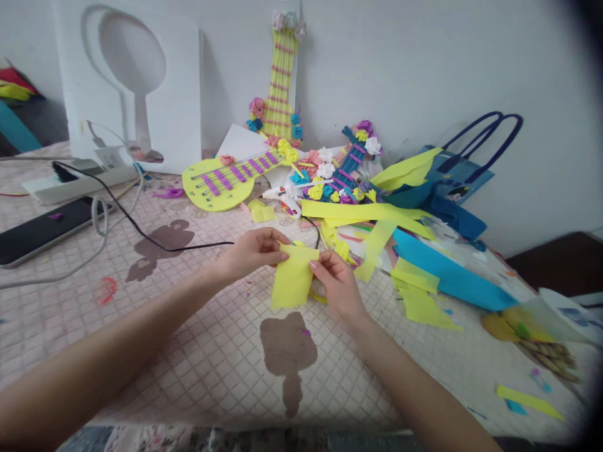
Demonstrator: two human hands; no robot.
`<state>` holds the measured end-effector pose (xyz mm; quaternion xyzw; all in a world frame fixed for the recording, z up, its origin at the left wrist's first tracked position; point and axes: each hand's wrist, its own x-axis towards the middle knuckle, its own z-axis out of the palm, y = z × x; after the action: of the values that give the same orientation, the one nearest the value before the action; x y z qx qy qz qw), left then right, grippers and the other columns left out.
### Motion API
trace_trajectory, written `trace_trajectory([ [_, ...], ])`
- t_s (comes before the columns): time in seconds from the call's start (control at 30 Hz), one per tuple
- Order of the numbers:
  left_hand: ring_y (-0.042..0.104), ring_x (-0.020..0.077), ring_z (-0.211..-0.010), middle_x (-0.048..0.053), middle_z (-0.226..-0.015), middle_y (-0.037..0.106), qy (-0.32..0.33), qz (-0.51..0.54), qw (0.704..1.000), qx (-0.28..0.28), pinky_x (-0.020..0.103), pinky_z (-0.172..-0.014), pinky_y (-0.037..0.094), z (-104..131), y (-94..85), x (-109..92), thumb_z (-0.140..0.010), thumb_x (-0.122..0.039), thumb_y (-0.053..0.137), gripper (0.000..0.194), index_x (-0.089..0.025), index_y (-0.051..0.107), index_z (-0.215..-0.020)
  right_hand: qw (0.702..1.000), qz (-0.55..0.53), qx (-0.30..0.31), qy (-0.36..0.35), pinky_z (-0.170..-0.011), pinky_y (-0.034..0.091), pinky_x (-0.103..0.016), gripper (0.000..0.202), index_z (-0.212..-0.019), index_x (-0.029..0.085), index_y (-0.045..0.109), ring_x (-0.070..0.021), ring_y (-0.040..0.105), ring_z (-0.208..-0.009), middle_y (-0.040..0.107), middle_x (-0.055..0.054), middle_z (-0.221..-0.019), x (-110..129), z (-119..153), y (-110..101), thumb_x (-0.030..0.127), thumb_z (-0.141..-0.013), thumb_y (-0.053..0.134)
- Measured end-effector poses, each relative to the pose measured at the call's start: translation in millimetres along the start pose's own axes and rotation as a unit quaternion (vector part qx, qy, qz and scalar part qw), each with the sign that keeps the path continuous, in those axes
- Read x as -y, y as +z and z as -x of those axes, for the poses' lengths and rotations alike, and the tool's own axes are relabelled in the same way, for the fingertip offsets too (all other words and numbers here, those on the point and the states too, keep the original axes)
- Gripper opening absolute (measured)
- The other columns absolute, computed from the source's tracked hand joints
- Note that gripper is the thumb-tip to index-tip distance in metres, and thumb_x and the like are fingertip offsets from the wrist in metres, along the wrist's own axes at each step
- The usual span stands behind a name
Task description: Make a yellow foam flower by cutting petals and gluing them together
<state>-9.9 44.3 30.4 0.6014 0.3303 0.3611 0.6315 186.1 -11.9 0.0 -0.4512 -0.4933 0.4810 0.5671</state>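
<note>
A small rectangle of yellow crepe paper point(294, 276) hangs between my two hands above the table. My left hand point(259, 254) pinches its upper left corner. On the opposite side my right hand point(335, 276) grips the upper right edge between thumb and fingers. Part of a yellow ring-shaped thing point(319, 295) shows behind the paper's lower right. Just beyond my hands lies a white glue gun point(284, 199), its black cord point(160, 247) passing behind my left hand.
A yellow paper guitar point(226, 182) lies behind, another yellow guitar point(280, 81) leans on the wall. Paper flowers point(325, 169) and yellow strips point(367, 212) crowd the right, near a blue strip point(452, 270). At left are a phone point(47, 229) and power strip point(80, 182).
</note>
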Motion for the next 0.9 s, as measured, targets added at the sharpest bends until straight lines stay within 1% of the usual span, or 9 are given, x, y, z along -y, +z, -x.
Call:
trace_trajectory([
  [0.13, 0.06, 0.0121, -0.068, -0.001, -0.072, 0.062, 0.04, -0.008, 0.999, -0.011, 0.024, -0.061, 0.048, 5, 10.9, 2, -0.075, -0.026, 0.068, 0.039, -0.017, 0.047, -0.107, 0.999, -0.025, -0.023, 0.004, -0.059, 0.039, -0.021, 0.017, -0.074, 0.021, 0.054, -0.0086, 0.045, -0.061, 0.051, 0.005, -0.067, 1, -1, -1, 0.031, -0.075, 0.067],
  [0.23, 0.06, 0.0129, -0.072, -0.002, -0.075, 0.06, 0.073, -0.017, 0.997, -0.03, 0.025, -0.065, 0.048, 7, 15.5, 4, -0.075, -0.026, 0.069, 0.043, -0.02, 0.041, -0.108, 0.999, -0.02, -0.03, 0.004, -0.058, 0.04, -0.022, 0.018, -0.074, 0.021, 0.054, -0.0092, 0.046, -0.061, 0.052, 0.005, -0.067, 2, -2, -2, 0.032, -0.074, 0.068],
  [0.33, 0.059, 0.0123, -0.074, -0.001, -0.081, 0.06, 0.115, -0.042, 0.992, -0.04, 0.025, -0.066, 0.048, 9, 19.1, 7, -0.076, -0.026, 0.067, 0.036, -0.021, 0.041, -0.1, 0.999, -0.015, -0.032, -0.001, -0.058, 0.04, -0.022, 0.017, -0.074, 0.021, 0.055, -0.0093, 0.046, -0.061, 0.051, 0.005, -0.066, 3, -2, -3, 0.032, -0.074, 0.068],
  [0.43, 0.056, 0.0108, -0.075, 0.0, -0.085, 0.057, 0.146, -0.083, 0.985, -0.046, 0.024, -0.067, 0.047, 10, 22.4, 10, -0.078, -0.027, 0.065, 0.025, -0.019, 0.046, -0.092, 0.999, -0.016, -0.029, 0.002, -0.06, 0.04, -0.022, 0.016, -0.075, 0.021, 0.055, -0.0093, 0.047, -0.062, 0.052, 0.004, -0.068, 4, -1, -3, 0.032, -0.076, 0.066],
  [0.5, 0.055, 0.0111, -0.076, 0.001, -0.085, 0.057, 0.147, -0.116, 0.981, -0.054, 0.024, -0.069, 0.048, 10, 24.1, 11, -0.08, -0.027, 0.064, 0.02, -0.018, 0.05, -0.09, 1.0, -0.012, -0.025, 0.002, -0.06, 0.039, -0.022, 0.016, -0.076, 0.021, 0.054, -0.0096, 0.047, -0.063, 0.052, 0.004, -0.069, 4, -1, -3, 0.032, -0.077, 0.066],
  [0.6, 0.057, 0.0131, -0.079, 0.003, -0.086, 0.06, 0.134, -0.149, 0.977, -0.07, 0.027, -0.074, 0.048, 11, 26.1, 13, -0.08, -0.027, 0.062, 0.019, -0.017, 0.055, -0.095, 1.0, 0.004, -0.016, -0.012, -0.059, 0.038, -0.022, 0.016, -0.075, 0.021, 0.053, -0.0095, 0.045, -0.062, 0.049, 0.005, -0.067, 4, -1, -4, 0.031, -0.077, 0.066],
  [0.7, 0.057, 0.0133, -0.076, 0.003, -0.083, 0.061, 0.133, -0.144, 0.976, -0.095, 0.027, -0.071, 0.049, 12, 27.9, 14, -0.079, -0.025, 0.063, 0.018, -0.016, 0.06, -0.094, 0.999, 0.03, -0.013, -0.022, -0.059, 0.039, -0.022, 0.017, -0.074, 0.021, 0.052, -0.0095, 0.045, -0.062, 0.048, 0.004, -0.068, 5, 0, -3, 0.032, -0.078, 0.065],
  [0.8, 0.056, 0.012, -0.07, 0.003, -0.079, 0.062, 0.134, -0.133, 0.976, -0.112, 0.024, -0.065, 0.048, 12, 29.3, 13, -0.076, -0.024, 0.065, 0.015, -0.015, 0.062, -0.088, 0.998, 0.041, -0.016, -0.037, -0.063, 0.043, -0.024, 0.019, -0.086, 0.023, 0.05, -0.0113, 0.05, -0.068, 0.052, 0.003, -0.074, 9, 2, -1, 0.033, -0.078, 0.064],
  [0.9, 0.057, 0.0126, -0.071, 0.004, -0.082, 0.064, 0.134, -0.119, 0.977, -0.111, 0.025, -0.066, 0.048, 12, 29.9, 12, -0.076, -0.024, 0.065, 0.015, -0.015, 0.062, -0.088, 0.998, 0.027, 0.002, -0.064, -0.071, 0.046, -0.028, 0.033, -0.101, 0.027, 0.041, -0.0137, 0.056, -0.076, 0.057, 0.002, -0.082, 12, 3, 1, 0.031, -0.078, 0.064],
])
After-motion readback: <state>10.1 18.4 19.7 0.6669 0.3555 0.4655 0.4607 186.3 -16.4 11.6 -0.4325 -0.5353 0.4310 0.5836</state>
